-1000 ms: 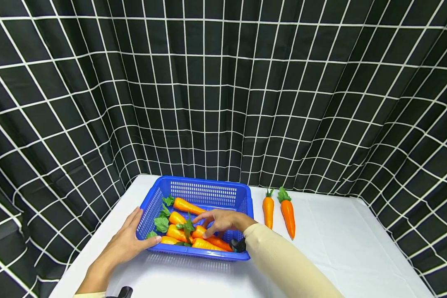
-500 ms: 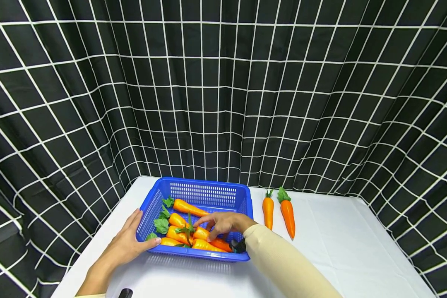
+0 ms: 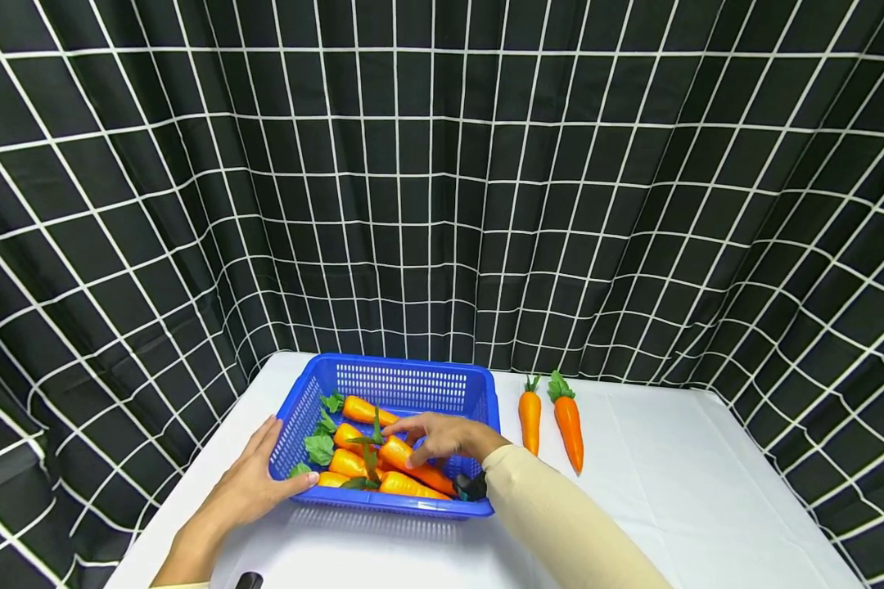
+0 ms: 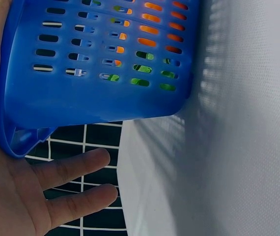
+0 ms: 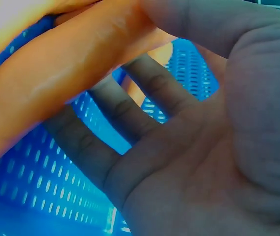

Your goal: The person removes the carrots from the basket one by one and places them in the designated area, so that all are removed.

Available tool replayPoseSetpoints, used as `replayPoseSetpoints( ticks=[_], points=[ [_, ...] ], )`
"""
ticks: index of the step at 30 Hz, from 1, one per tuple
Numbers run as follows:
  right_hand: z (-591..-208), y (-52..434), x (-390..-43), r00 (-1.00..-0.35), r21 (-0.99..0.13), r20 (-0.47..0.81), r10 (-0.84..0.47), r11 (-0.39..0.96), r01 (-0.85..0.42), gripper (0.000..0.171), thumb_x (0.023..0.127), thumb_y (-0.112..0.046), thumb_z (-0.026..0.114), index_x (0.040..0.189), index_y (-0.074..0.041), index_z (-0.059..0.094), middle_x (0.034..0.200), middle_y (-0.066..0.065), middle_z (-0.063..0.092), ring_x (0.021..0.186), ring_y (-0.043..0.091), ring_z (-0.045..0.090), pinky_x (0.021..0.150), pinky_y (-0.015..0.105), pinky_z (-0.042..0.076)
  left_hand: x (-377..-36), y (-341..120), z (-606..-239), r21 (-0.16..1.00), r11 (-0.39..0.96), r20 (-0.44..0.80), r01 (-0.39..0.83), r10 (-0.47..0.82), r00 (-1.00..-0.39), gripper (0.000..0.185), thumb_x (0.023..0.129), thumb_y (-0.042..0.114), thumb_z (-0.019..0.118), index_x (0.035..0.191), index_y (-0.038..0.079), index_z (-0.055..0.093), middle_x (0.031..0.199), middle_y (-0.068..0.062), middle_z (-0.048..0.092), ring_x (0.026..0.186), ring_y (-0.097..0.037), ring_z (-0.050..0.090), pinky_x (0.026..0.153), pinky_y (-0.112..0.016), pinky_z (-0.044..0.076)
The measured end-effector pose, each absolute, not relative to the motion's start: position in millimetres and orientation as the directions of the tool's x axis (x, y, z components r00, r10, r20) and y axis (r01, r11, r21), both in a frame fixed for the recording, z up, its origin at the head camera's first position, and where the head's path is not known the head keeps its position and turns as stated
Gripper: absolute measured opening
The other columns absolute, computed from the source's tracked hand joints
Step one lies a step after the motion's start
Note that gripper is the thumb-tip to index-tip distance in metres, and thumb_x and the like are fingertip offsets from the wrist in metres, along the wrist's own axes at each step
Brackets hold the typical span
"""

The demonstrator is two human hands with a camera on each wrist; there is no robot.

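A blue slotted basket (image 3: 412, 384) stands on the white table (image 3: 670, 491) with several orange carrots with green leaves in it. My left hand (image 3: 265, 473) lies flat against the basket's near left corner (image 4: 96, 59), fingers straight (image 4: 76, 164) along its outer wall. My right hand (image 3: 430, 442) reaches into the basket from the right and pinches one carrot (image 3: 401, 454) between thumb and fingers. In the right wrist view that carrot (image 5: 56, 73) crosses my curled fingers (image 5: 130, 118), above the basket floor (image 5: 46, 191).
Two more carrots (image 3: 530, 415) (image 3: 570, 421) lie side by side on the table just right of the basket. A black curtain with a white grid (image 3: 442, 188) hangs close behind and around the table. The table's left edge (image 4: 123, 162) runs near my left hand.
My right hand has closed on a carrot in the basket and raised its leafy end a little. The left hand has stayed at the basket's corner.
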State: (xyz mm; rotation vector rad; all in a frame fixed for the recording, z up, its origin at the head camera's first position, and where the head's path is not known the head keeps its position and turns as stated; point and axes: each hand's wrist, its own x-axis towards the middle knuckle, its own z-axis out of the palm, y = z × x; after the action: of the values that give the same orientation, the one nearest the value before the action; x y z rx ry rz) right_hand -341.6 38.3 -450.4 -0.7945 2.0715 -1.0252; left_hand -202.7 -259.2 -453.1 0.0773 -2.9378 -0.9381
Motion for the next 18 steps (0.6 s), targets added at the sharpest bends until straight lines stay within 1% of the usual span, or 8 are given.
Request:
replayPoseSetpoints(
  ticks=[4, 10, 15, 18],
  points=[
    [-448.2, 38.3, -341.7, -0.587, -0.883, -0.255, -0.768, 0.433, -0.182, 0.059, 0.082, 0.001, 0.070, 0.133, -0.028, 0.060, 0.114, 0.005, 0.060, 0.100, 0.024, 0.059, 0.081, 0.043, 0.053, -202.5, -259.6, -453.2, 0.578, 0.816, 0.054, -0.019, -0.062, -0.997, 0.115, 0.075, 0.064, 0.071, 0.153, -0.001, 0.016, 0.157, -0.021, 0.010, 0.135, -0.052, 0.022, 0.100, -0.069, 0.024],
    [-442.6, 38.3, -340.9, -0.609, -0.919, -0.209, -0.765, 0.368, -0.146, 0.060, 0.085, 0.000, 0.069, 0.136, -0.031, 0.057, 0.114, 0.008, 0.058, 0.096, 0.026, 0.060, 0.072, 0.044, 0.055, -202.1, -259.5, -452.8, 0.578, 0.816, 0.070, -0.009, -0.061, -0.996, 0.115, 0.076, 0.064, 0.071, 0.153, -0.001, 0.016, 0.157, -0.020, 0.010, 0.135, -0.051, 0.022, 0.100, -0.069, 0.024],
    [-438.9, 38.4, -339.7, -0.619, -0.927, -0.193, -0.761, 0.349, -0.140, 0.060, 0.086, -0.002, 0.069, 0.137, -0.031, 0.055, 0.118, 0.008, 0.057, 0.097, 0.026, 0.060, 0.069, 0.043, 0.056, -201.6, -258.7, -452.6, 0.580, 0.815, 0.079, -0.005, -0.061, -0.995, 0.115, 0.075, 0.063, 0.071, 0.153, -0.001, 0.016, 0.158, -0.019, 0.011, 0.135, -0.051, 0.022, 0.100, -0.068, 0.024],
    [-436.8, 38.2, -340.3, -0.624, -0.935, -0.157, -0.765, 0.319, -0.156, 0.059, 0.086, -0.004, 0.069, 0.137, -0.031, 0.055, 0.118, 0.007, 0.058, 0.099, 0.027, 0.059, 0.067, 0.040, 0.055, -201.4, -258.4, -452.2, 0.580, 0.815, 0.071, -0.012, -0.065, -0.995, 0.115, 0.075, 0.064, 0.071, 0.153, 0.000, 0.016, 0.158, -0.019, 0.011, 0.135, -0.051, 0.023, 0.100, -0.069, 0.025]
  ],
)
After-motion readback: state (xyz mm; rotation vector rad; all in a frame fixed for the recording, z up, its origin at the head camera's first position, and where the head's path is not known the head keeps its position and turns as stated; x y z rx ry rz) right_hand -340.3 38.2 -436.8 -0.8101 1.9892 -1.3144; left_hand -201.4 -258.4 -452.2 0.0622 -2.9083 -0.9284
